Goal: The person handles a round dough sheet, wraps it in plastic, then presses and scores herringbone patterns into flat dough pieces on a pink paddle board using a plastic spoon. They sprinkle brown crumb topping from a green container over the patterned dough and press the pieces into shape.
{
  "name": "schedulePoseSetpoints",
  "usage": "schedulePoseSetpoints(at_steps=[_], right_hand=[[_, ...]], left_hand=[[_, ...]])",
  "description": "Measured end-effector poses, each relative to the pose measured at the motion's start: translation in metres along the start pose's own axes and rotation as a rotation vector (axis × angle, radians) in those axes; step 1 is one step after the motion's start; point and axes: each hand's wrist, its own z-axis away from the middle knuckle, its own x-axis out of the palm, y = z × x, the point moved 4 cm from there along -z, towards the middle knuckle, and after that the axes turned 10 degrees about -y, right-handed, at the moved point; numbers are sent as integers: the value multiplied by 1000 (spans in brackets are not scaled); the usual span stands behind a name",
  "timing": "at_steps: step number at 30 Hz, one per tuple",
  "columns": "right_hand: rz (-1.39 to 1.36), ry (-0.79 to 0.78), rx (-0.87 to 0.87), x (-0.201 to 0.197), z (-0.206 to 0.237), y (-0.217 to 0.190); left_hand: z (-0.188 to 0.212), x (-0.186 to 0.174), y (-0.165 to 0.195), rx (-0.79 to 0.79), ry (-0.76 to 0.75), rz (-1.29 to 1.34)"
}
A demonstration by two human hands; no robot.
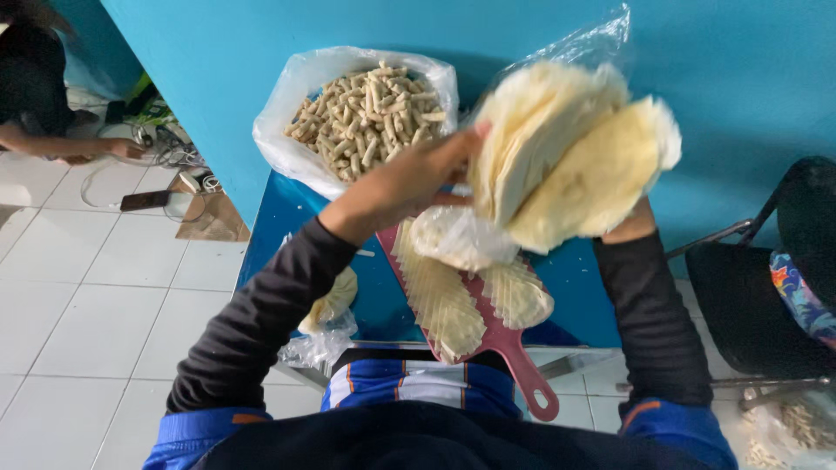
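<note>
Both my hands are raised over a small blue table (287, 222), holding a stack of thin, pale yellow round wrappers (566, 152) partly in a clear plastic bag. My left hand (418, 174) grips the stack's left edge with fingers and thumb. My right hand (631, 222) supports it from behind and is mostly hidden by the wrappers. Below them lies a red cutting board (514, 348) with a handle, carrying flat pieces of the same pale dough (440, 296). A white plastic bag (357, 113) full of several small rolled sticks stands at the table's far side.
A teal wall rises behind the table. A dark chair (766, 287) with a colourful cushion stands at the right. Another plastic bag with dough (329, 309) hangs off the table's left edge. At the far left another person's arm (61, 144) reaches toward cables and a phone on the white tiled floor.
</note>
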Motion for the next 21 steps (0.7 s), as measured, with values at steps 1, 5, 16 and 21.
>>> schedulePoseSetpoints(at_steps=[1, 5, 16, 21], right_hand=[[1, 27, 25, -1, 15, 1], [15, 143, 125, -9, 68, -6], [230, 204, 656, -21, 157, -97], [559, 99, 1102, -47, 153, -135]], left_hand=[[-1, 3, -7, 14, -41, 7], [-3, 19, -39, 36, -147, 124], [35, 74, -96, 32, -233, 189], [58, 76, -97, -29, -194, 166]])
